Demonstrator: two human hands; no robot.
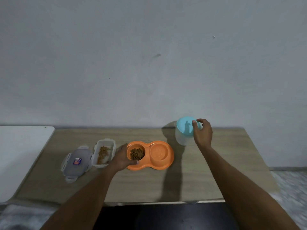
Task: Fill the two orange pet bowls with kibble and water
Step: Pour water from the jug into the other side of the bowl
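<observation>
The orange bowls (150, 155) sat mid-tabletop (216, 171), kibble (136, 153) in the left one, the right one dry. The left hand (122, 158) gripped their rim while the right hand's (203, 132) fingers (194, 124) closed on the jug (183, 131)'s blue lid. A top-only grip could slip and spill; the jug's water level was hard to make out.

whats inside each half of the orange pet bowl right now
The left half of the orange pet bowl holds brown kibble. The right half looks empty. The left hand covers part of the rim.
</observation>
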